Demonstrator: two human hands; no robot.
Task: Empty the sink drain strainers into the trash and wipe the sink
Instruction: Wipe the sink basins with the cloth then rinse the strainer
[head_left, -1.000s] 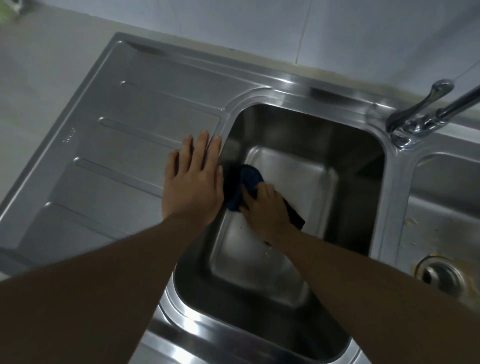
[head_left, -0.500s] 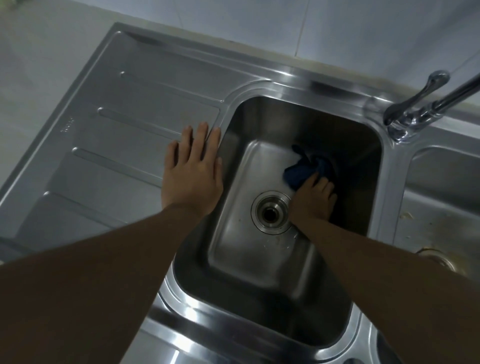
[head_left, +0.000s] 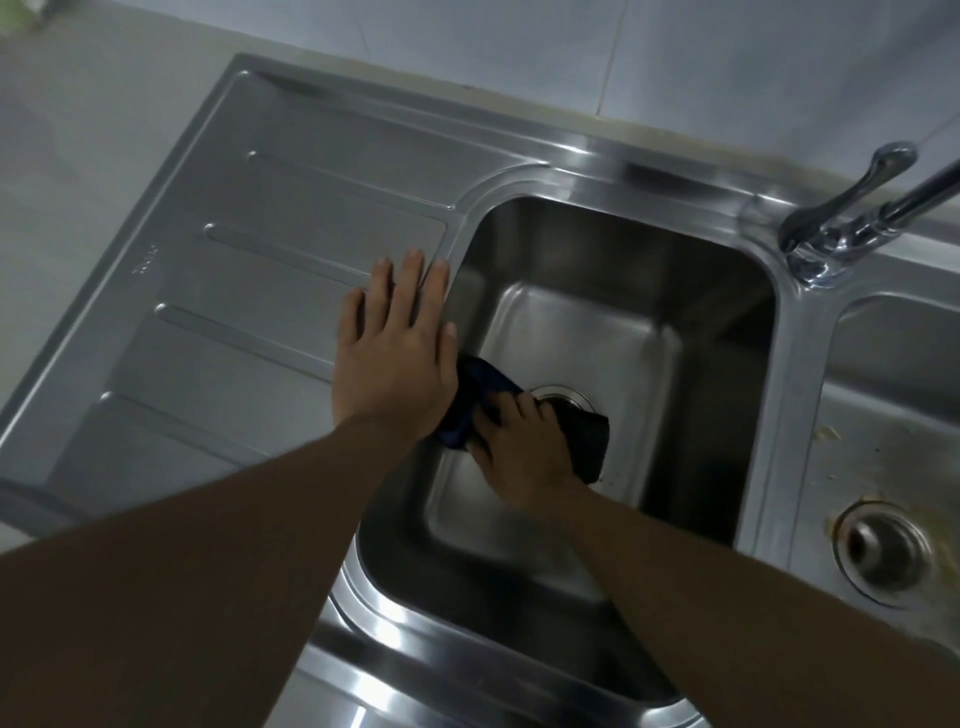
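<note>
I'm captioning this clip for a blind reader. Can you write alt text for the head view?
A right hand presses a dark cloth onto the floor of a steel sink, partly covering the drain. The left hand lies flat on the drainboard; a faucet stands behind.

Left hand (head_left: 395, 353) flat on the drainboard (head_left: 249, 291) at the basin's (head_left: 675, 291) left rim, right hand (head_left: 524, 447) inside on a cloth (head_left: 589, 441) over the drain (head_left: 563, 397), faucet (head_left: 852, 218) behind-right, second basin (head_left: 893, 395) further right.
</note>
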